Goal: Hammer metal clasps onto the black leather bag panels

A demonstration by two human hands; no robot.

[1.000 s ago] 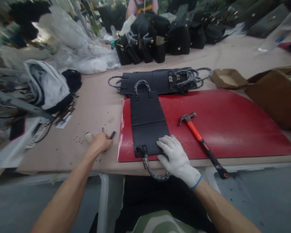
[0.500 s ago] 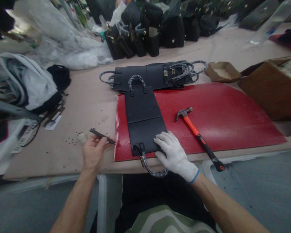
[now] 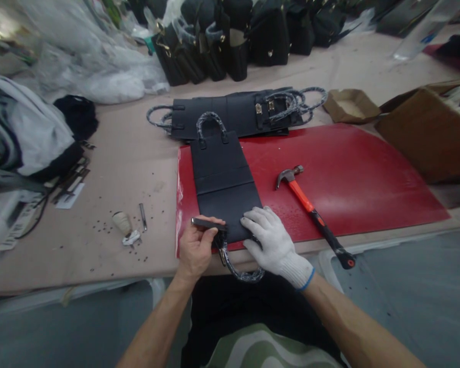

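Note:
A black leather bag panel (image 3: 224,171) lies lengthwise on the red mat, with a plastic-wrapped handle at each end. My bare left hand (image 3: 197,250) pinches a flat, dark metal bar-shaped tool (image 3: 207,223). The tool's far end is over the near handle's left attachment; whether it touches the leather I cannot tell. In a white glove, my right hand (image 3: 270,243) presses the panel's near right corner, fingers stretched out. It covers the right attachment of the near handle (image 3: 247,276). To the right, a claw hammer (image 3: 310,209) with an orange and black grip rests on the mat.
Left of the red mat (image 3: 352,179) lie a small metal rod (image 3: 143,216), a tool with a pale, bulbous handle (image 3: 121,223) and scattered black bits. More bag panels (image 3: 237,113) are stacked behind. Cardboard boxes (image 3: 425,133) stand right; finished-looking black bags (image 3: 268,36) line the back.
My left hand has moved right with the bar-shaped tool, from beside the mat to the near handle's attachment. My right hand stays on the panel. The view has shifted slightly.

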